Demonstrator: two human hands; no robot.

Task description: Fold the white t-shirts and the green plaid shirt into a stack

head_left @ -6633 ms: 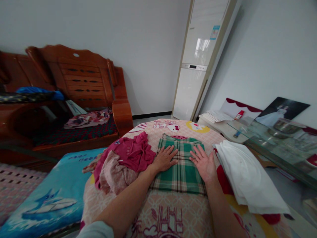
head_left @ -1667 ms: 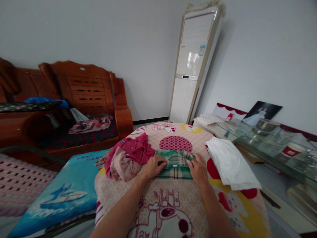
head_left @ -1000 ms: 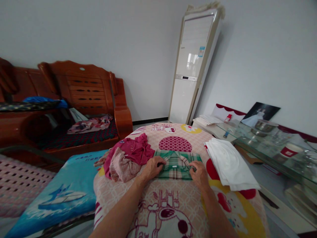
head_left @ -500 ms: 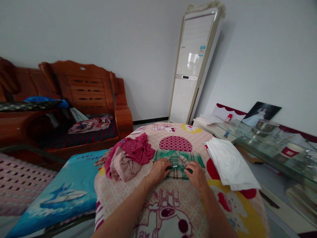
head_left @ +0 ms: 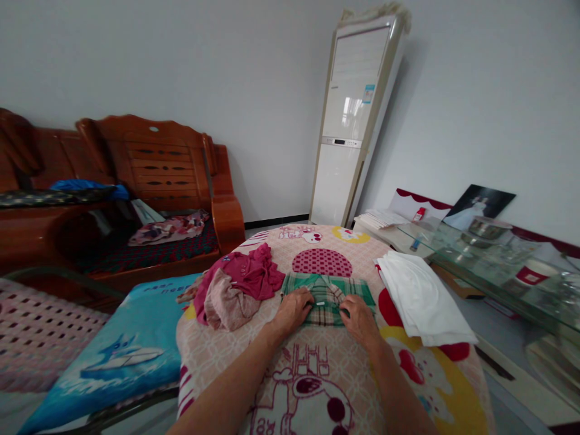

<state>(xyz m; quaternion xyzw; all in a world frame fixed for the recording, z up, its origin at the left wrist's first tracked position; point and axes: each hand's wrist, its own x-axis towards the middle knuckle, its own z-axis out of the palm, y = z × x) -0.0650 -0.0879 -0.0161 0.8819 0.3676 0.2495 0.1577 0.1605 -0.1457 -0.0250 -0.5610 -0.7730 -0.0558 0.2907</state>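
A green plaid garment (head_left: 326, 315) lies flat in a folded oblong on the round table, its collar and a small white label between my hands. My left hand (head_left: 295, 308) rests on its left part, fingers curled together on the cloth. On the right part, my right hand (head_left: 357, 315) has its thumb and fingers closed on the fabric near the collar. To the left sits a crumpled magenta garment (head_left: 254, 275) with a pale pink cloth (head_left: 226, 302) against it. Folded white cloth (head_left: 419, 296) lies to the right.
The patterned tablecloth (head_left: 317, 356) covers the table. A blue cushion (head_left: 131, 344) and pink woven chair (head_left: 40, 338) stand at the left, a wooden sofa (head_left: 158, 169) behind. At the right is a glass-topped cabinet (head_left: 480, 272); an air conditioner (head_left: 339, 145) stands in the corner.
The view has shifted very slightly. My hands stay on the plaid garment in nearly the same places, the right one marginally closer to the collar.
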